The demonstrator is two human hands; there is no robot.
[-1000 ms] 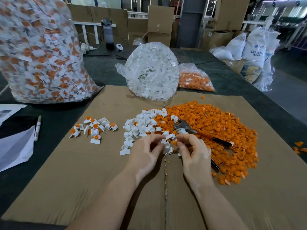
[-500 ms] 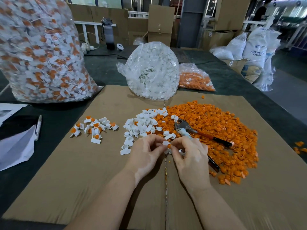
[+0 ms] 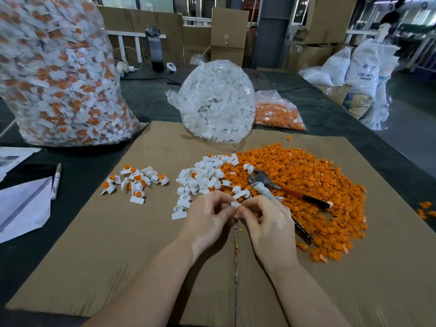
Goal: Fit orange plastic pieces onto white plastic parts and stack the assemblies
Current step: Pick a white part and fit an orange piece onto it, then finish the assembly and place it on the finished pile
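My left hand [image 3: 207,217] and my right hand [image 3: 266,223] meet fingertip to fingertip over the middle of the cardboard sheet [image 3: 118,256]. Between them they pinch a small white plastic part [image 3: 235,204]; whether an orange piece is in it is hidden by my fingers. Just beyond my hands lies a heap of loose white parts [image 3: 203,178], and to its right a wide heap of orange pieces [image 3: 313,185]. A small group of finished white-and-orange assemblies [image 3: 135,180] lies to the left.
Pliers with dark handles [image 3: 283,190] lie on the orange heap. Behind stand a bag of white parts [image 3: 219,102], a bag of orange pieces [image 3: 278,112] and a big bag of assemblies [image 3: 56,74]. Papers [image 3: 23,204] and a marker [image 3: 56,182] lie left.
My hands have drawn closer together, fingertips now touching around the white part. The heaps and the pliers have not moved.
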